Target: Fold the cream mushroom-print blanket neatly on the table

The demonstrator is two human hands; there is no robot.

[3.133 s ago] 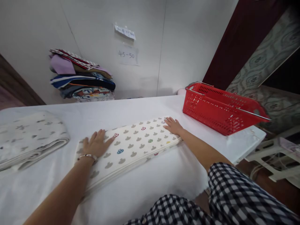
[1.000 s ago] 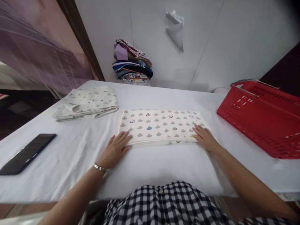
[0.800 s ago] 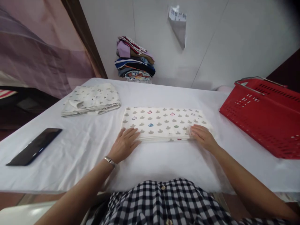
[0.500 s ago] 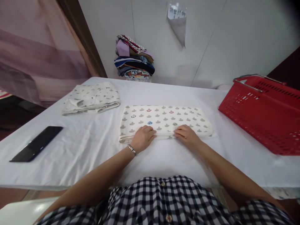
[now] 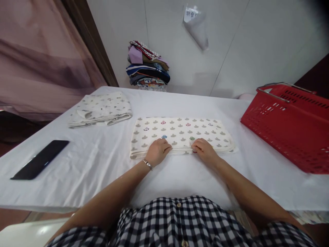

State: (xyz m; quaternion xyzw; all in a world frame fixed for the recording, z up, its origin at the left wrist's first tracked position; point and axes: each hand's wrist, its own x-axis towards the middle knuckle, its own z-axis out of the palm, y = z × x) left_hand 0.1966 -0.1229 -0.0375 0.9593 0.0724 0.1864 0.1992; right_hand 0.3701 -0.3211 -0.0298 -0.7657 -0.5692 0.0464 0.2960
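A white cloth (image 5: 177, 132) printed with grey and a few coloured motifs lies folded into a long rectangle in front of me. My left hand (image 5: 158, 151) pinches its near edge left of the middle; a silver bracelet circles that wrist. On the same edge, a little to the right, my right hand (image 5: 205, 149) is closed with thumb and fingers together. The layers of the fold show between the two hands. Under the cloth is a table with a white cover (image 5: 102, 164).
Another folded patterned cloth (image 5: 105, 106) lies at the back left, with a black flat object (image 5: 39, 159) nearer me. A red plastic basket (image 5: 285, 127) stands on the right. Behind the table rises a stack of folded clothes (image 5: 147, 67); a paper sign (image 5: 195, 25) hangs on the wall.
My fingers have closed more tightly on the cloth's near edge, which is slightly lifted at the middle. The view has tilted a little; other things have stayed put.
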